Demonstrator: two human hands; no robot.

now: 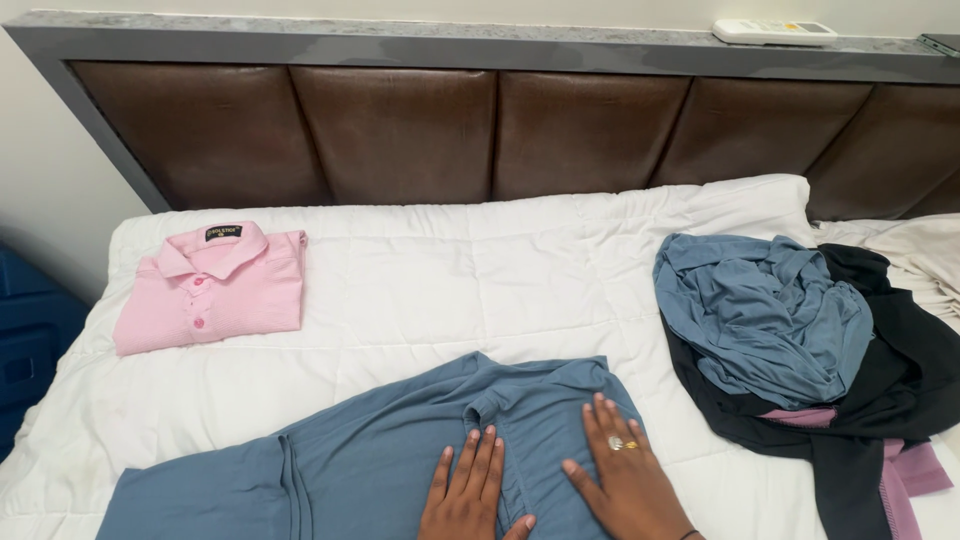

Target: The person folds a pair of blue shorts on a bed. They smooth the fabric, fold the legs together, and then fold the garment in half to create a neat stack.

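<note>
Blue-grey jersey fabric is pressed flat under both hands: the left hand (468,495) and right hand (622,478) are laid palm-down, fingers spread and extended, nothing pinched or gripped. Both are set on the upper part of the blue-grey garment (400,460), on either side of a seam or neck opening that shows between them; which it is cannot be told. A ring (617,443) is worn on the right hand. The garment is laid out on the near edge of the bed (450,270), directly under and ahead of the hands; its long axis is run left-to-right, slightly up toward the right, with most of the cloth trailing off to the left and past the bottom edge of view. The left hand is nearer that long trailing part; the right hand is nearer the garment's right end. Well apart, at far left near the headboard (400,130), a folded pink polo shirt (212,288) is placed collar-up. At right, a loose heap is seen: a crumpled blue top (765,315) over black clothing (900,380), with a strip of mauve fabric (905,475) showing beneath. A white remote control (773,31) is left on the headboard ledge.
</note>
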